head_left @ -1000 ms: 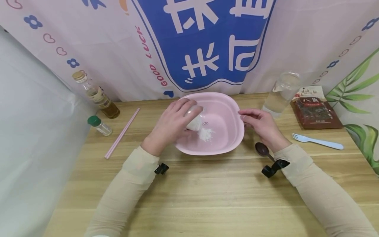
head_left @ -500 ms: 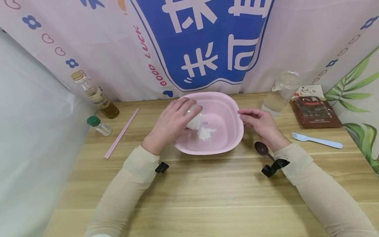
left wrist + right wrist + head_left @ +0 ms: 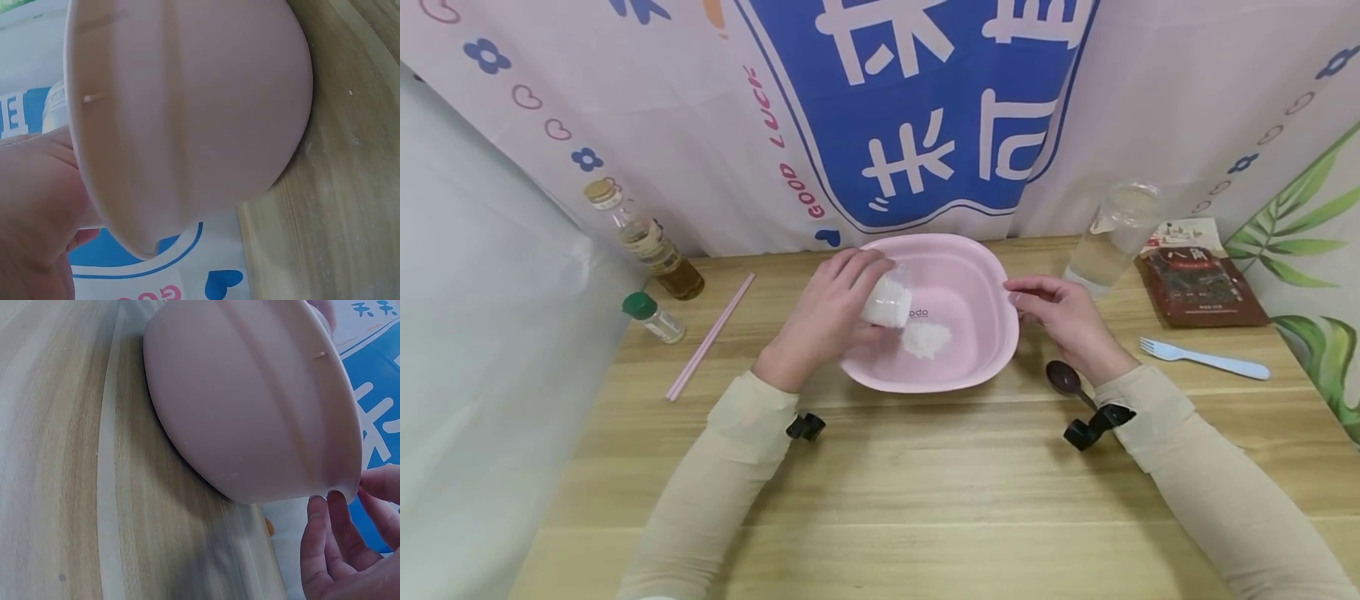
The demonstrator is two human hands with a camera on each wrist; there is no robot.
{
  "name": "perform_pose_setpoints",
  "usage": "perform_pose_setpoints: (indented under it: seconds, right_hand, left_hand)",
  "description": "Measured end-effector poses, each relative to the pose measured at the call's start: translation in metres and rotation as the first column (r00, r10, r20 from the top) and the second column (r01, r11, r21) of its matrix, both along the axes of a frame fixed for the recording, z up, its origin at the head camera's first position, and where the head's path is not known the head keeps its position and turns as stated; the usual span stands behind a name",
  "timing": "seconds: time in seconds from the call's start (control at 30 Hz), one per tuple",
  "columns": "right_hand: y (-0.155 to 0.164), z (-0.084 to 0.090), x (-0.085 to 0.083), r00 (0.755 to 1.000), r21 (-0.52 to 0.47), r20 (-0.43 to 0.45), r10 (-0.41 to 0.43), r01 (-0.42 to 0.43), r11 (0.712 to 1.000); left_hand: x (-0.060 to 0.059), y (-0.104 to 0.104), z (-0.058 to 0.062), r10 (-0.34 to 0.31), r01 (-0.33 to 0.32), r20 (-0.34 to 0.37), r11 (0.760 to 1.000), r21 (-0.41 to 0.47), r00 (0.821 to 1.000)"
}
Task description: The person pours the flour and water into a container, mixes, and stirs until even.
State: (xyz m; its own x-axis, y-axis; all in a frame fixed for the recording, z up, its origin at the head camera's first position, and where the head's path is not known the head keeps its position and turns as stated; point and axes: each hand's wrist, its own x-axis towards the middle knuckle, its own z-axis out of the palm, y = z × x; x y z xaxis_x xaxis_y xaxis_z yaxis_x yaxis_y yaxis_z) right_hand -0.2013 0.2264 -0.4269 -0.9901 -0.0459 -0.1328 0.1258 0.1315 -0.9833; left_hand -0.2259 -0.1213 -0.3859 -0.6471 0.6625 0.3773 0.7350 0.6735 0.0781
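Observation:
My left hand (image 3: 823, 312) grips a clear jar (image 3: 889, 302) of white powder, tilted over the left part of a pink basin (image 3: 977, 333). On the basin floor below the jar's mouth lies a small heap of white powder (image 3: 927, 340). At the basin's right side my right hand (image 3: 1063, 317) pinches the rim, and the right wrist view shows thumb and fingertips (image 3: 337, 499) on the edge. The left wrist view has the basin's outer wall (image 3: 206, 112) in front, hiding most of the jar.
A corked oil bottle (image 3: 658, 258), a green-capped shaker (image 3: 655, 318) and pink chopsticks (image 3: 709, 337) are at left. To the right are a clear pitcher of liquid (image 3: 1108, 242), a brown spice packet (image 3: 1202, 279), a blue fork (image 3: 1206, 358) and a dark spoon (image 3: 1064, 379). A printed curtain (image 3: 700, 125) hangs behind.
The left hand has shifted slightly left and turned, so more of the jar shows. The powder heap in the basin has spread wider. My right hand keeps its place on the rim.

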Motion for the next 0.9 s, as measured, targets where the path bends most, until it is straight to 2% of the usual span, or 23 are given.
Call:
perform_pose_setpoints:
  seconds: [0.2,0.4,0.5,0.63,0.77,0.9]
  right_hand:
    - [0.002,0.003,0.003,1.0,0.019,0.015,0.005,-0.005,1.0]
    - [0.001,0.005,0.004,1.0,0.036,0.021,0.01,-0.011,0.999]
    - [0.001,0.006,0.004,1.0,0.033,0.015,0.011,-0.011,0.999]
    - [0.001,0.005,0.003,1.0,0.03,0.005,0.008,-0.008,1.0]
    - [0.0,0.004,0.003,1.0,0.02,-0.005,0.007,-0.007,1.0]
    - [-0.001,0.004,0.002,1.0,0.015,-0.01,0.011,-0.011,1.0]
  left_hand:
    - [0.0,-0.003,0.0,0.034,-0.044,0.106,0.995,0.087,0.994]
    - [0.0,-0.007,-0.001,0.033,-0.073,0.19,0.976,0.207,0.981]
    - [-0.001,-0.01,-0.001,0.024,-0.079,0.214,0.964,0.255,0.977]
    - [-0.001,-0.013,-0.001,-0.01,-0.058,0.213,0.947,0.315,0.977]
    - [-0.001,-0.019,-0.004,-0.058,-0.046,0.237,0.911,0.41,0.97]
    - [0.003,-0.025,-0.004,-0.062,-0.12,0.329,0.854,0.505,0.942]
